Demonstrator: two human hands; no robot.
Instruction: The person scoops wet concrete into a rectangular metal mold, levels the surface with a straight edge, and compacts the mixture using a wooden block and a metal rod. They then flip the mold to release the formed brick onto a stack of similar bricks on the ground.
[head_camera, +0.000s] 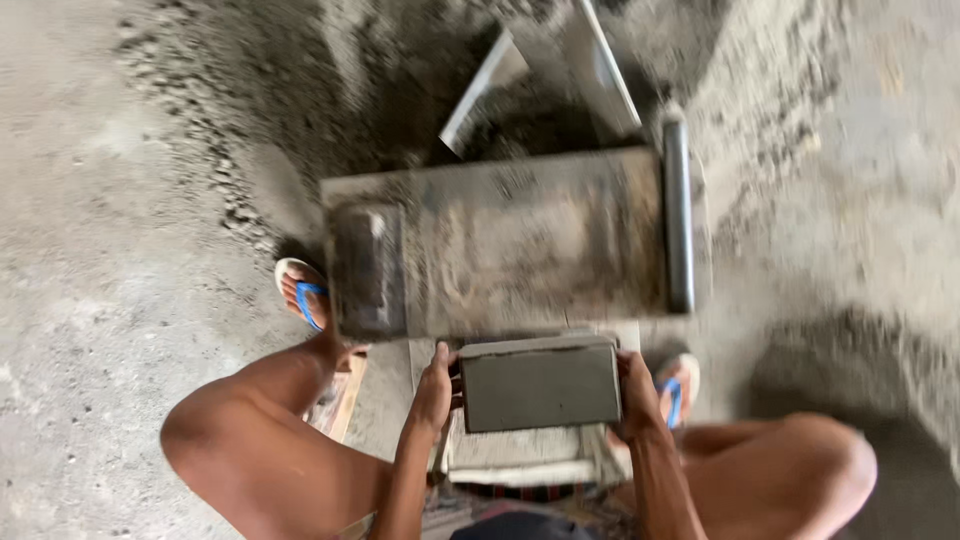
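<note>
Currently, viewed from my remote seat, the head camera looks straight down and the frame is somewhat blurred.

Left hand: my left hand (436, 392) is pressed flat against the left end of the grey block (541, 384), fingers wrapped around its edge.

Right hand: my right hand (637, 396) clamps the opposite, right end of the same block, thumb on top.

Block: a rectangular grey block, held level between both hands, just above a pale wooden board (515, 458) that lies between my knees. I cannot tell whether the block touches the board.

Bench: directly beyond the block sits a broad, dusty slab (520, 240), grey and smeared.

On the slab: a dark metal box mould (367, 268) stands at its left end; a dark round pipe (678, 215) runs along its right edge.

Behind the slab: two pale flat metal blades (600, 65) lean in a heap of dark sand (380, 80).

Feet: my left foot in a blue-strapped sandal (303, 292) rests just beside the slab's left corner; the other sandal (678, 385) shows near my right hand.

Ground: rough grey concrete floor (90, 300) with loose grit scattered about.
</note>
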